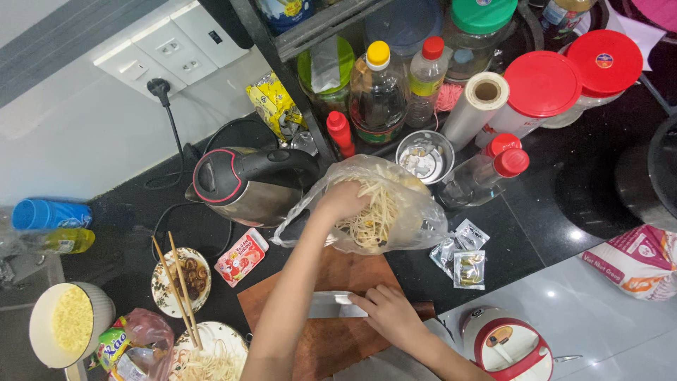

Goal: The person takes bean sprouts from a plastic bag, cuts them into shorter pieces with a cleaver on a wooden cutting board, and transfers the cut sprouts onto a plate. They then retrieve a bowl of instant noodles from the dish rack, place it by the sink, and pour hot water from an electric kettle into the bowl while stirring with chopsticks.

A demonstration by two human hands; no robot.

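From the head camera, the left hand (343, 201) reaches up and away from the body into the mouth of a clear plastic bag (416, 212); its fingers are buried among pale bean sprouts (372, 215), so I cannot tell whether they are closed on a bunch or spread; the bag lies on its side on the black counter (536, 212), touching the far edge of the wooden cutting board (331, 346), its opening turned toward the electric kettle (247, 183) and its long axis running left to right. The right hand (389, 316) rests on the board nearer the body, curled over the handle end of a cleaver (330, 305) whose blade lies flat and points left; the bag sits straight beyond it, so the left hand is much the closer. Small seasoning sachets (462, 257) lie just right of the bag.
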